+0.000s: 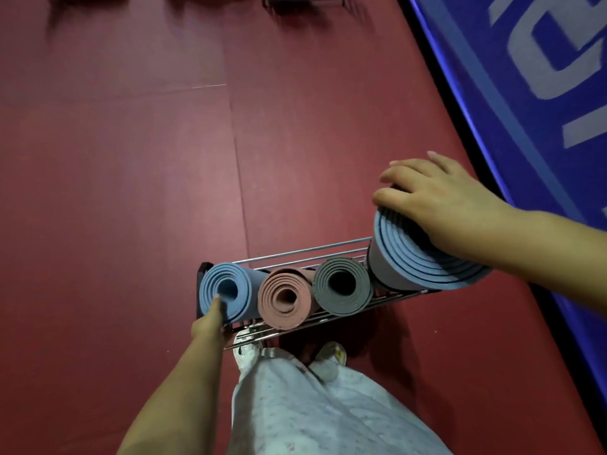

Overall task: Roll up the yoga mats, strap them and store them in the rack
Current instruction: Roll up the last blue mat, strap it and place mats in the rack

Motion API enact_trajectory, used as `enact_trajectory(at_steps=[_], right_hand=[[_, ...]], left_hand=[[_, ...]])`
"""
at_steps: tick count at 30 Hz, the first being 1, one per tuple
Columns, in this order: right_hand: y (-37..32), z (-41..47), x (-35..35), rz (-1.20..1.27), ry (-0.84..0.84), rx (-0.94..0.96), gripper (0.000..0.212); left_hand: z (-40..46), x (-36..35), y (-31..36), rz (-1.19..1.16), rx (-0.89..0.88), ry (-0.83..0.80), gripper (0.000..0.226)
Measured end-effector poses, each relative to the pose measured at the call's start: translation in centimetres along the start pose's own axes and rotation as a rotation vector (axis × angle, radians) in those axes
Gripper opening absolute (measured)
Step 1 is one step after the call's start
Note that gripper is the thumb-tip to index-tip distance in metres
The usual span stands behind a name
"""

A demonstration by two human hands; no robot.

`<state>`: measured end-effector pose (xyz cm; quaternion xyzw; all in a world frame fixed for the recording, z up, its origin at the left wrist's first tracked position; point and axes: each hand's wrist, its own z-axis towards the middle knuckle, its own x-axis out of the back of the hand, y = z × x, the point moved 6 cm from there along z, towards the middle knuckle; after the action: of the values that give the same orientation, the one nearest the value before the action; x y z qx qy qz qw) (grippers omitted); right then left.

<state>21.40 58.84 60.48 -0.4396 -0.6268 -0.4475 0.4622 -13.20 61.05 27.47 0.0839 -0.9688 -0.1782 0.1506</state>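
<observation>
A wire rack [312, 254] stands on the red floor just in front of my feet. Three rolled mats stand on end in it: a blue mat [230, 277] at the left, a pink mat [285, 297] and a dark grey mat [341, 287]. At the rack's right end a larger blue-and-grey rolled mat [410, 261] sticks up higher and leans a little. My right hand [437, 205] lies flat across its top end, fingers spread over the far rim. My left hand [210, 320] pinches the near rim of the left blue mat, one finger on its end face. No straps show.
A blue banner with pale lettering [525, 93] runs along the right, close behind the rack. Red floor mats with a seam [236, 142] stretch ahead and left. A dark metal frame [302, 1] sits at the far top edge. My shoes [328, 359] touch the rack's near side.
</observation>
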Motion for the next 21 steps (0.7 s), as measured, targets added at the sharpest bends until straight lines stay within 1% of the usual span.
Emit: enact_trajectory(at_steps=[1, 2, 4, 6, 8, 10, 12, 14, 16, 19, 21], right_hand=[[-0.5, 0.5, 0.1, -0.045, -0.019, 0.007, 0.049], [-1.2, 1.1, -0.1, -0.08, -0.073, 0.02, 0.049], [-2.0, 2.0, -0.8, -0.119, -0.162, 0.013, 0.051], [-2.5, 2.8, -0.7, -0.172, -0.149, 0.041, 0.046], [-2.1, 3.0, -0.8, -0.177, -0.162, -0.005, 0.04], [-1.5, 2.7, -0.5, -0.121, -0.178, -0.049, 0.038], [-1.3, 2.4, -0.3, -0.121, -0.189, -0.069, 0.039], [-1.8, 2.4, 0.2, -0.113, -0.209, -0.063, 0.043], [-2.4, 2.6, 0.1, -0.116, -0.237, -0.046, 0.043], [-2.6, 2.9, 0.1, -0.125, -0.248, -0.037, 0.04], [-2.5, 3.1, 0.3, -0.108, -0.237, -0.045, 0.041]], left_hand=[[0.4, -0.3, 0.3, 0.0, 0.007, -0.056, 0.052], [0.7, -0.5, 0.8, 0.027, 0.005, -0.09, 0.049], [1.5, -0.6, 1.6, 0.115, -0.026, -0.102, 0.042], [1.6, -0.2, 2.4, 0.246, -0.104, -0.042, 0.034], [1.0, 0.3, 3.2, 0.458, -0.224, 0.04, 0.032], [-0.5, 0.5, 4.0, 0.619, -0.354, 0.087, 0.034], [-1.9, 0.9, 4.4, 0.715, -0.458, 0.11, 0.038], [-3.2, 1.4, 4.4, 0.764, -0.521, 0.136, 0.04], [-3.4, 1.7, 3.8, 0.809, -0.538, 0.138, 0.042], [-2.1, 1.8, 2.5, 0.838, -0.457, 0.117, 0.051], [-1.4, 1.8, 2.2, 0.826, -0.439, 0.107, 0.051]])
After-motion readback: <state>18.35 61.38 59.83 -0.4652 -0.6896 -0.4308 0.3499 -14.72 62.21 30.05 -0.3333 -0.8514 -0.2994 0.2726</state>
